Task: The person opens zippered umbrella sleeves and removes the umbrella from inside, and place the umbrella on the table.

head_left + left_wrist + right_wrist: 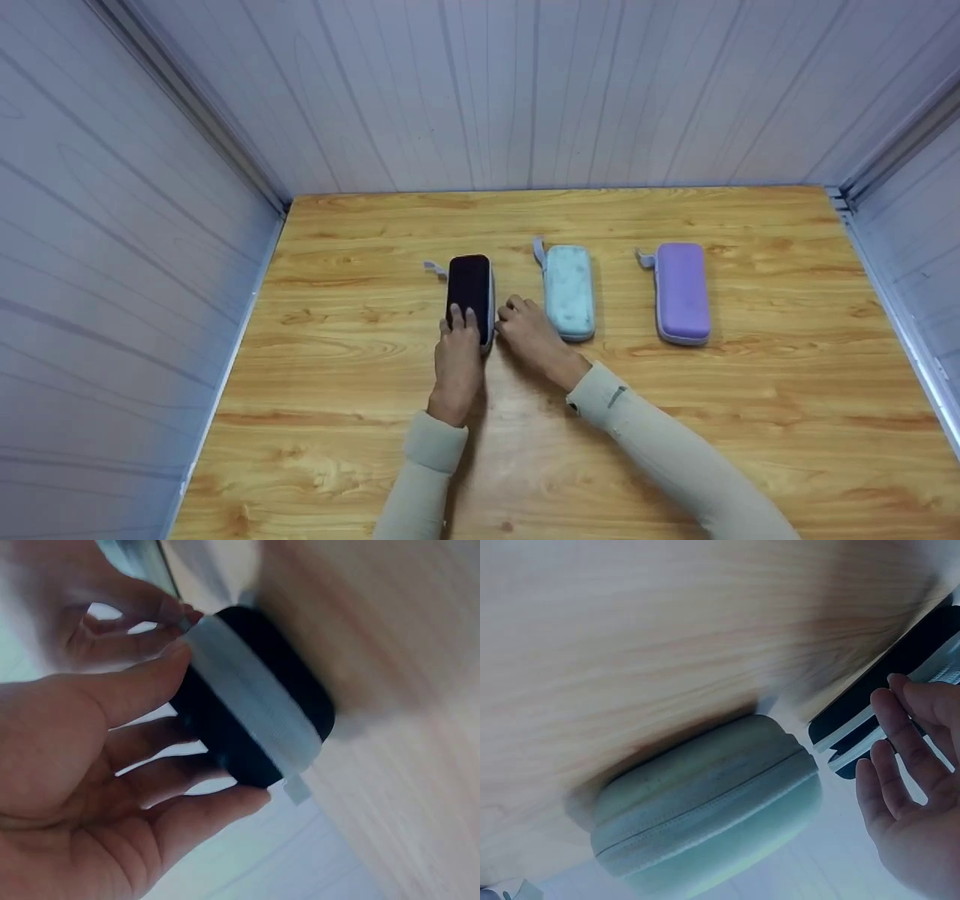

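A black zip case [469, 279] with a grey zip band lies lengthwise on the wooden table. My left hand [458, 366] holds it at the near end, fingers over the top and thumb [161, 682] against the zip band. Along the case's right side, my right hand [529, 334] pinches at the zip; the small pull is mostly hidden by the fingertips. In the right wrist view, the zip band [855, 727] is parted at the far end, beyond those fingers. Close to the right hand lies a pale mint zip case [568, 289], its zip closed along the side that shows.
Farther right lies a purple zip case [682, 289] with a grey wrist strap [645, 259]. Straps also stick out at the far left corners of the other two cases. Pale panelled walls [495, 97] enclose the wooden table [337, 420] at the back and both sides.
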`<action>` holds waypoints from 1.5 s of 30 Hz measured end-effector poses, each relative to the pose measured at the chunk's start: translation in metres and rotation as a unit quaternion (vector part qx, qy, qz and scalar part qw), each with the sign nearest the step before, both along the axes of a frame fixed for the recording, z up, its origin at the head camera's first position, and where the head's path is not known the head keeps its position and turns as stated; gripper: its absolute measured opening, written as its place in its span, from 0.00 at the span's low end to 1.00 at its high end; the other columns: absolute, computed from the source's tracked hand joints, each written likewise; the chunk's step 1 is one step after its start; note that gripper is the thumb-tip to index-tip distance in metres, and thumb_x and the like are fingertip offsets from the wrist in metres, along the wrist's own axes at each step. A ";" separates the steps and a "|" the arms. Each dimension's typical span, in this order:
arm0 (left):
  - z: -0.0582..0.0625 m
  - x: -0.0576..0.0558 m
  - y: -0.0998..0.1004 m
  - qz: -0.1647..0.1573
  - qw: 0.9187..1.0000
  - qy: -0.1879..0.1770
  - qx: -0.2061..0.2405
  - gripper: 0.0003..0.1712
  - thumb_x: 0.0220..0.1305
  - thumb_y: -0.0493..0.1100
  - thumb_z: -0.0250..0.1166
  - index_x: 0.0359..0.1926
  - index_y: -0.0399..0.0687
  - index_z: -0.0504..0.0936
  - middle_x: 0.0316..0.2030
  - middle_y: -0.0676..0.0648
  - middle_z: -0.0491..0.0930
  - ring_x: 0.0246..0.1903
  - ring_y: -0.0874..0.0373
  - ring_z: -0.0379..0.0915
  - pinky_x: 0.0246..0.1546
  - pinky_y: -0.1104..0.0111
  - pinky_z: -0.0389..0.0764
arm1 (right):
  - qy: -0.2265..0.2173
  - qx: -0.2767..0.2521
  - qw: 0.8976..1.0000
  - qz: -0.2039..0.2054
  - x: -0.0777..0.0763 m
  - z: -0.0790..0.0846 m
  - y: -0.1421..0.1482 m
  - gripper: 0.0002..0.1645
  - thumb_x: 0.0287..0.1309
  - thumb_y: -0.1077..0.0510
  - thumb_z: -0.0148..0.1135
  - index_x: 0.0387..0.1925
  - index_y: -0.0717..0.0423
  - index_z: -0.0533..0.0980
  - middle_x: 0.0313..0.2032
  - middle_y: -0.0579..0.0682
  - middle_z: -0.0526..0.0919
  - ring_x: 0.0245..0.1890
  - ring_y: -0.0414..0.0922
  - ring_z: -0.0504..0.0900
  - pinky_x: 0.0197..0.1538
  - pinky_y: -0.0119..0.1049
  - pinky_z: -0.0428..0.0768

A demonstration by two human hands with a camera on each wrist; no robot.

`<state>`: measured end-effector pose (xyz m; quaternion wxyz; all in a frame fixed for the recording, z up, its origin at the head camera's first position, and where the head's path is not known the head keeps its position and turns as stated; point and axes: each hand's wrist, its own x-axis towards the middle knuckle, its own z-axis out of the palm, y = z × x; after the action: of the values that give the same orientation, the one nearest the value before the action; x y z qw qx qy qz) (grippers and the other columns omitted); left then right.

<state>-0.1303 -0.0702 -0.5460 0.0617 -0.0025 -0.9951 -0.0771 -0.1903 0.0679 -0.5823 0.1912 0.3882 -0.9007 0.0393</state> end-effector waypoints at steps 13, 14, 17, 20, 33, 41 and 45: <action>-0.006 0.001 0.006 0.032 0.999 -0.008 0.021 0.27 0.73 0.26 0.59 0.72 0.35 0.76 0.71 0.30 0.72 0.65 0.34 0.75 0.40 0.55 0.89 | -0.015 0.004 1.000 0.010 0.004 0.001 0.002 0.06 0.62 0.65 0.70 0.33 0.56 0.91 0.37 0.51 0.87 0.42 0.51 0.79 0.40 0.41 0.81; -0.007 0.001 0.006 0.036 0.999 -0.009 0.018 0.28 0.73 0.27 0.59 0.72 0.36 0.76 0.71 0.30 0.71 0.65 0.35 0.76 0.39 0.55 0.89 | -0.012 0.002 1.000 0.011 0.004 0.001 0.002 0.06 0.62 0.65 0.70 0.33 0.56 0.91 0.37 0.51 0.87 0.42 0.51 0.79 0.40 0.41 0.81; -0.008 0.000 0.009 0.046 0.999 -0.006 0.010 0.27 0.73 0.29 0.61 0.72 0.37 0.76 0.71 0.30 0.72 0.64 0.36 0.77 0.37 0.57 0.89 | 0.001 -0.004 1.000 0.015 0.004 -0.001 0.003 0.06 0.63 0.65 0.70 0.32 0.56 0.91 0.36 0.51 0.87 0.41 0.50 0.79 0.39 0.41 0.81; -0.008 0.000 0.010 0.052 0.999 0.004 0.000 0.27 0.73 0.30 0.63 0.71 0.38 0.77 0.71 0.31 0.73 0.63 0.37 0.78 0.34 0.58 0.88 | 0.014 -0.011 1.000 0.018 0.005 -0.003 0.003 0.06 0.63 0.65 0.71 0.31 0.56 0.91 0.35 0.51 0.87 0.40 0.50 0.79 0.38 0.40 0.80; -0.011 0.001 0.010 0.043 0.998 0.049 -0.015 0.29 0.69 0.44 0.72 0.67 0.37 0.81 0.66 0.31 0.77 0.62 0.39 0.78 0.31 0.61 0.88 | 0.015 -0.021 0.999 0.023 0.008 -0.004 0.006 0.07 0.61 0.66 0.71 0.30 0.54 0.91 0.34 0.49 0.86 0.39 0.49 0.78 0.38 0.40 0.79; 0.001 -0.004 0.001 -0.002 1.000 -0.016 0.005 0.24 0.74 0.31 0.60 0.69 0.31 0.77 0.68 0.27 0.73 0.68 0.37 0.73 0.40 0.58 0.89 | 0.010 -0.018 1.000 0.008 0.008 -0.003 0.007 0.09 0.63 0.65 0.68 0.32 0.53 0.91 0.35 0.49 0.86 0.40 0.49 0.78 0.39 0.41 0.78; 0.000 -0.004 0.001 0.002 1.000 -0.015 0.025 0.25 0.73 0.32 0.62 0.69 0.31 0.77 0.69 0.27 0.73 0.68 0.36 0.73 0.42 0.57 0.89 | 0.013 -0.018 1.000 0.009 0.008 -0.003 0.008 0.09 0.62 0.65 0.68 0.32 0.53 0.91 0.35 0.49 0.86 0.40 0.49 0.78 0.40 0.41 0.78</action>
<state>-0.1339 -0.0692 -0.5457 0.0472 0.0018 -0.9937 -0.1018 -0.1822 0.0761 -0.5857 0.2096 0.3929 -0.8938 0.0525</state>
